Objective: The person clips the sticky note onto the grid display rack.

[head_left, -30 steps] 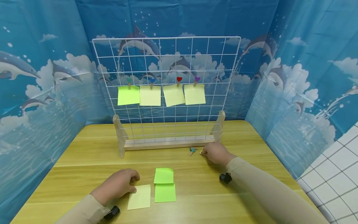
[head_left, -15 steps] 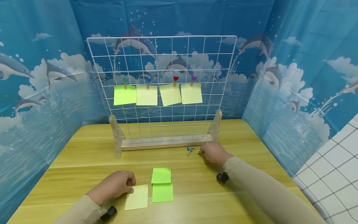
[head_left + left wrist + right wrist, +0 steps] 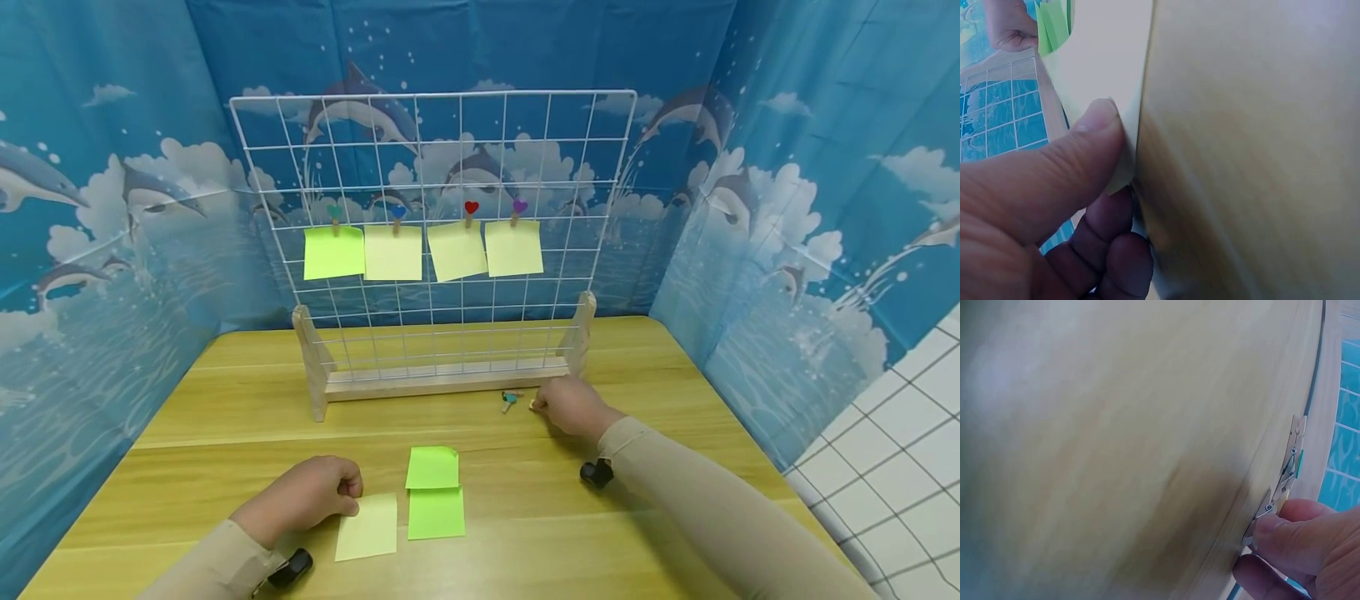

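Head view was bright. Pale sheen lay toward the front edge of the table (image 3: 536,562); soft shadow under right sleeve (image 3: 712,504). Wrist views were hazy, wood grain (image 3: 1241,112) blurred; brownish shadow fell beside right hand (image 3: 1313,547).

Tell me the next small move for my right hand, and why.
Probably lift the small clothespin clear: your right hand pinches it, while your left hand pinches a pale yellow note with no clip showing on it.
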Tool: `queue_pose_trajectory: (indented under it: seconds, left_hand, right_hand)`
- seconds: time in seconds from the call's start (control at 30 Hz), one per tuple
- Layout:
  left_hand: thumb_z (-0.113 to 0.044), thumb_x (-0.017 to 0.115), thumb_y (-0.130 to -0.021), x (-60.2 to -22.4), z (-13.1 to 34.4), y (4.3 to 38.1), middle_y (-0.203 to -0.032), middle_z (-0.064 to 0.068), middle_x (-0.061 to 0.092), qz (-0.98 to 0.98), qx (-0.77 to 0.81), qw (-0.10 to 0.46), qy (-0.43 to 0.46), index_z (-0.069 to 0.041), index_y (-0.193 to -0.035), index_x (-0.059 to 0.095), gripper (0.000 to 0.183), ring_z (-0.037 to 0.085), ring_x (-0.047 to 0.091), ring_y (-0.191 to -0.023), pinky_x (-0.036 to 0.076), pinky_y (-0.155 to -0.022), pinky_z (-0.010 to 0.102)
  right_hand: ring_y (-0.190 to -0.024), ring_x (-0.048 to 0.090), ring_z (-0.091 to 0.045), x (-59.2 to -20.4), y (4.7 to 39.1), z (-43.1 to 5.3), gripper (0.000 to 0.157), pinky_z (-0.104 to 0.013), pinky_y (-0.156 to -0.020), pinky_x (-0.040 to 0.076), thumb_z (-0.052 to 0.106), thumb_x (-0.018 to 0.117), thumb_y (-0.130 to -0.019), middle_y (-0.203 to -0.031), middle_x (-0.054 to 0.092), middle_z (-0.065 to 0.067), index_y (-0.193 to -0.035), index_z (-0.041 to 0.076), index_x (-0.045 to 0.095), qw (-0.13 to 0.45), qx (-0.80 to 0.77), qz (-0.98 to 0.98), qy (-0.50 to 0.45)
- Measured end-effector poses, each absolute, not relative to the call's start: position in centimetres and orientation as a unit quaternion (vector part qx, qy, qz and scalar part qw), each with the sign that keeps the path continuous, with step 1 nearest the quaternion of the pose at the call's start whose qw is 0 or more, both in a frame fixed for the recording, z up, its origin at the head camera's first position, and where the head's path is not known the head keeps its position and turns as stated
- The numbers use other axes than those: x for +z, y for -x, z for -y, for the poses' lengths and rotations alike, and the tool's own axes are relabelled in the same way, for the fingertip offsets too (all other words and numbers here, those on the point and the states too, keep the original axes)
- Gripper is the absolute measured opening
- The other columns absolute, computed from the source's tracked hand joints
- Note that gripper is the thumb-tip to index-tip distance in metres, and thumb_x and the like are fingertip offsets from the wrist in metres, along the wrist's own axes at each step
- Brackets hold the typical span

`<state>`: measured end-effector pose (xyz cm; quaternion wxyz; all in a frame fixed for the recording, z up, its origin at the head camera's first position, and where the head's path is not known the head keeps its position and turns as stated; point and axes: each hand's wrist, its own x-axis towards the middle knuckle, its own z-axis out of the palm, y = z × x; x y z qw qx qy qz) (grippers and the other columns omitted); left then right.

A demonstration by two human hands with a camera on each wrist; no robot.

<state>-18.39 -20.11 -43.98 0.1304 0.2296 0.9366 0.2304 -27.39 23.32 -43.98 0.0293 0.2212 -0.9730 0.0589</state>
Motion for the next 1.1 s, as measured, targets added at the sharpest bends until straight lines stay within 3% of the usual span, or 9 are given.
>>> queue_pose_trajectory:
  seconds: [0.53, 1.1]
  left_hand:
    - [-0.017, 0.079, -0.094, -44.0, 20.4, 18.5, -0.073, -0.010, 0.052, -0.925, 0.230, 0.138, -0.268, -0.024, -0.081, 0.058, 0.026, 0.004, 0.045, -0.063, 0.037, -0.058, 0.024]
    - [-0.019, 0.066, -0.105, -43.0, 20.8, 19.1, -0.084, -0.004, 0.056, -0.903, 0.297, 0.164, -0.266, -0.017, -0.094, 0.057, 0.015, 0.007, 0.049, -0.070, 0.041, -0.061, 0.025]
  right_hand:
    - [-0.092, 0.075, -0.021, -44.4, 27.7, -24.1, 0.010, -0.042, -0.085, 0.062, 0.005, 0.077, -0.094, -0.096, 0.080, 0.000, -0.098, 0.012, 0.082, 0.027, 0.117, 0.962, -0.246]
    - [-0.105, 0.075, -0.024, -44.6, 27.8, -24.1, 0.026, -0.044, -0.092, 0.061, 0.001, 0.071, -0.096, -0.113, 0.080, -0.004, -0.117, 0.012, 0.082, -0.003, 0.131, 0.967, -0.218]
